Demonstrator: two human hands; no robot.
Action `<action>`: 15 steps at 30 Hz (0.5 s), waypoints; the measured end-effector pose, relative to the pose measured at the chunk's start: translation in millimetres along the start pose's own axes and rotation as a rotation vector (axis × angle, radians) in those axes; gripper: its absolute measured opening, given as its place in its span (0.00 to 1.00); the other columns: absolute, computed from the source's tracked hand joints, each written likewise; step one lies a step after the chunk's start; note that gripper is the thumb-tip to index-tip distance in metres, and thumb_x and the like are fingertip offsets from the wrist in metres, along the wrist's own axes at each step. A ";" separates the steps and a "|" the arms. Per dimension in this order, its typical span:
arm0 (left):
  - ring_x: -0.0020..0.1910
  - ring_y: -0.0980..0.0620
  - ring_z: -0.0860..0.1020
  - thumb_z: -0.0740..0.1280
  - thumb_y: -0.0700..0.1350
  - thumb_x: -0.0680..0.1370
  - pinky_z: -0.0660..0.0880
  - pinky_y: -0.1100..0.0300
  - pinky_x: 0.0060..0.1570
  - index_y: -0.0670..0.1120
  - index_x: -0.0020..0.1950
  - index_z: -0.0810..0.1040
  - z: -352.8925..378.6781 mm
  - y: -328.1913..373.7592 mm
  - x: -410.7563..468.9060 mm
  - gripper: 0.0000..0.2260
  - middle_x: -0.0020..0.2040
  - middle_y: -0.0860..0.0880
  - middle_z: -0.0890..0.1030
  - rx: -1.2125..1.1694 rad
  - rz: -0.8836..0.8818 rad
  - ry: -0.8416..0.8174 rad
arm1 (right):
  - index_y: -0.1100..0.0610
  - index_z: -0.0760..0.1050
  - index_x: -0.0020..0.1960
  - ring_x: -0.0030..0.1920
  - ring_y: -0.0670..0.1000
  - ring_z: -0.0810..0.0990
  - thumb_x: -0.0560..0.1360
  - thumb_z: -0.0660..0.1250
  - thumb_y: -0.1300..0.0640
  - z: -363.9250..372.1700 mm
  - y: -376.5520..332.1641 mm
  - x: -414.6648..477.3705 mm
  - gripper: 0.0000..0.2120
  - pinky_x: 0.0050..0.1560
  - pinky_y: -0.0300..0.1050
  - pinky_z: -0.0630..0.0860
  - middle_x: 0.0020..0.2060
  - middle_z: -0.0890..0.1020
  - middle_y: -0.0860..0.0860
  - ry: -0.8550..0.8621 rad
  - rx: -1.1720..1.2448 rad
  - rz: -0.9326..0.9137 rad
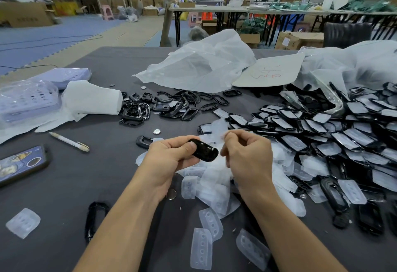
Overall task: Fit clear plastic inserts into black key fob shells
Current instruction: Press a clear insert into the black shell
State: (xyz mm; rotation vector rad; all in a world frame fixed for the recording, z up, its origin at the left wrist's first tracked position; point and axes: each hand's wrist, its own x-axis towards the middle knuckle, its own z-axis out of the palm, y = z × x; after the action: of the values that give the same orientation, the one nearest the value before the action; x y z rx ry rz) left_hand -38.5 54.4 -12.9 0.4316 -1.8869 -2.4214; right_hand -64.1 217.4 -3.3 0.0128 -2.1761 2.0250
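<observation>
The left hand (171, 156) grips a glossy black oval plastic key fob shell (205, 150) above the middle of the dark grey tabletop (103, 177), thumb on top and fingers curled beneath. The right hand (247, 155) is just beside it with its fingers curled; a blurred clear piece sits at their tips, and I cannot tell whether they pinch it. Loose clear moulded plastic inserts (214, 185) lie under both hands. A heap of black shells with inserts (335, 140) spreads towards the right edge.
</observation>
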 end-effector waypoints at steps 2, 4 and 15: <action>0.44 0.52 0.87 0.71 0.37 0.80 0.81 0.54 0.57 0.49 0.47 0.90 -3.8 -0.3 1.1 0.10 0.51 0.42 0.87 0.033 -0.030 0.026 | 0.51 0.83 0.35 0.24 0.48 0.69 0.77 0.67 0.61 -4.4 -1.5 2.8 0.14 0.26 0.39 0.68 0.25 0.80 0.51 0.024 0.088 0.057; 0.40 0.54 0.86 0.71 0.39 0.80 0.78 0.53 0.52 0.52 0.47 0.90 -3.2 -1.9 0.8 0.10 0.50 0.45 0.87 0.091 -0.043 0.052 | 0.55 0.81 0.34 0.23 0.49 0.70 0.77 0.67 0.63 -6.5 -4.0 4.0 0.14 0.26 0.39 0.68 0.27 0.81 0.54 0.003 0.175 0.089; 0.38 0.54 0.81 0.73 0.36 0.77 0.76 0.63 0.38 0.49 0.45 0.90 6.8 -0.8 -4.1 0.10 0.43 0.44 0.88 0.154 0.176 0.155 | 0.56 0.85 0.42 0.36 0.54 0.84 0.75 0.71 0.69 -4.2 -6.5 1.5 0.10 0.40 0.43 0.80 0.35 0.85 0.56 -0.156 0.365 0.129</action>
State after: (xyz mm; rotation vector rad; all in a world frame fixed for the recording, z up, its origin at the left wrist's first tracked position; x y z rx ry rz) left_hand -36.1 61.9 -11.4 0.4261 -1.9607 -2.0798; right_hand -64.3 221.2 3.5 0.0796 -1.8984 2.5472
